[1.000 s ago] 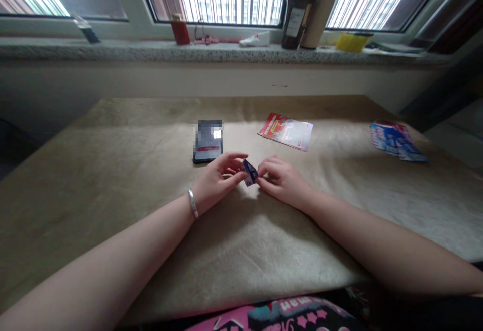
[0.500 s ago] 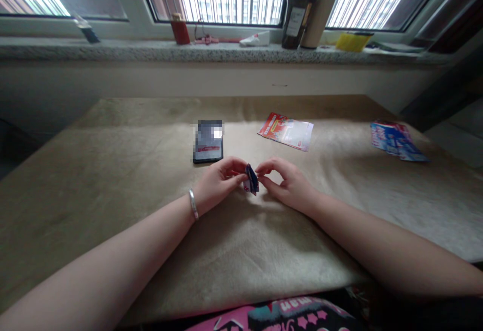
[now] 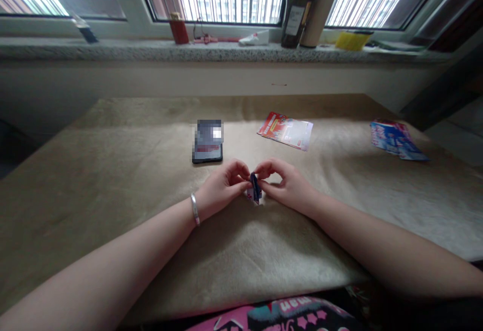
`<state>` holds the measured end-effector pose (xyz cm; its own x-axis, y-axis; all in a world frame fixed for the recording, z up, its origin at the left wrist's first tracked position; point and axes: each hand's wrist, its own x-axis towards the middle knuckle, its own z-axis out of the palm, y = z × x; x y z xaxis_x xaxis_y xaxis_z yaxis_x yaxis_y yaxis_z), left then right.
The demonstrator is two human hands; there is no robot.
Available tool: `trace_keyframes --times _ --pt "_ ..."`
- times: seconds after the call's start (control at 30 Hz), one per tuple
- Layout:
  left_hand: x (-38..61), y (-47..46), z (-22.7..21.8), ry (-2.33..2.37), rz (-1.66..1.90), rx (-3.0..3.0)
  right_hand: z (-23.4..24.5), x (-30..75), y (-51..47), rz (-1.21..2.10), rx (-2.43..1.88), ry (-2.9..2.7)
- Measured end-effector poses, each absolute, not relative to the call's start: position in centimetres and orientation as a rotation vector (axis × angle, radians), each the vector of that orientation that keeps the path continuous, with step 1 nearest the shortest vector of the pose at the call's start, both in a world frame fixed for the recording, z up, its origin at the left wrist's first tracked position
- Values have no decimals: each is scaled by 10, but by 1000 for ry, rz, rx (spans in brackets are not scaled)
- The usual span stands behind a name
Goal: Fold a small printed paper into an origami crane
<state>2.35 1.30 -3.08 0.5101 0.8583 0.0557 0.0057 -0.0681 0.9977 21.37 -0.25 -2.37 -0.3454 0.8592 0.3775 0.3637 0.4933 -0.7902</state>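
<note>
Between my two hands is a small folded piece of printed paper (image 3: 255,190), dark blue inside with white and pink on its outer face. My left hand (image 3: 226,180), with a silver bracelet at the wrist, pinches its left side between thumb and fingers. On the other side, my right hand (image 3: 285,182) pinches the right edge with thumb and forefinger. The folds stand upright, and their far part is hidden by my fingertips. Just beyond my left hand lies a dark phone-like device (image 3: 207,141), its face blurred.
A red and white printed leaflet (image 3: 286,131) lies past my right hand. Several blue and pink printed sheets (image 3: 397,141) overlap at the table's right. A beige cloth (image 3: 113,170) covers the table. The windowsill (image 3: 132,52) holds a dark jar (image 3: 297,21) and a red container (image 3: 178,30).
The folded paper and my left hand have shifted slightly right and nearer to me. My right fingertips, beside the paper's edge before, now pinch it.
</note>
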Motion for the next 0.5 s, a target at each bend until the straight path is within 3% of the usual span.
trace_keyframes --times 0.27,0.5 --pt "26 9 -26 821 816 1547 -21 217 -3 531 -981 -2028" --pt "29 7 -28 866 858 1605 -21 217 -4 518 -1066 -1999"
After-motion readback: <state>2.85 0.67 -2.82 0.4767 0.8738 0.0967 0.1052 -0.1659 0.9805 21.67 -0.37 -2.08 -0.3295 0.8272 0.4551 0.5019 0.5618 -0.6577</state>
